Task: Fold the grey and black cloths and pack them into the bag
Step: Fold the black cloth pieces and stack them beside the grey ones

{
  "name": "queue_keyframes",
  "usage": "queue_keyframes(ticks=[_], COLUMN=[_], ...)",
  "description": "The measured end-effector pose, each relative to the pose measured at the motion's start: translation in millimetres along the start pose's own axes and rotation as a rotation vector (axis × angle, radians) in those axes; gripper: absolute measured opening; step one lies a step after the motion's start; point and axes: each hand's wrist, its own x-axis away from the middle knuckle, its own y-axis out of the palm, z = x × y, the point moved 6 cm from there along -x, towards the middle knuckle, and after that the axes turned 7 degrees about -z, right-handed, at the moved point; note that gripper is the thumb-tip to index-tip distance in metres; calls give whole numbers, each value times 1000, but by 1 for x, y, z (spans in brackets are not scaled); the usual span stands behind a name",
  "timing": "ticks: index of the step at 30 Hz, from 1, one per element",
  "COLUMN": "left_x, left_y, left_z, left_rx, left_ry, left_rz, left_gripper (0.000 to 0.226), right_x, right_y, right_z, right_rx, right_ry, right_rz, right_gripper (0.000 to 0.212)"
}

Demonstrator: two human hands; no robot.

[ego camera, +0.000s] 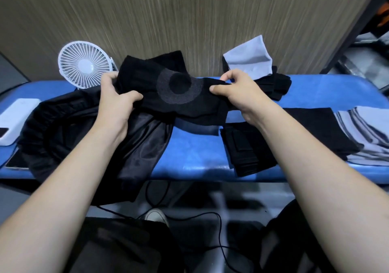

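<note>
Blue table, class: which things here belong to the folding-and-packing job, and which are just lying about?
Job: black cloth held by left hand and right hand; black bag; black stack; grey cloth.
Lying about: fan; white box; cable.

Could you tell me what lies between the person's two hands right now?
In the head view, a black cloth with a grey ring stretches between the left hand and right hand.
</note>
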Motion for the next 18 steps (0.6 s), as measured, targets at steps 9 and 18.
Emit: queue_keyframes(ticks=[9, 18], left_x=[6, 10], left_y=[15, 17], left_z=[1, -5], left_rx=[-101, -302], left_ry=[-60, -49], left_rz=[-191, -235], left_gripper=[46, 29], right_x=[3, 12], right_y=[-11, -43], right_z=[2, 6], right_rx=[-382, 49], right_ry=[88, 49], right_rz=[-124, 41], right_gripper=[14, 53])
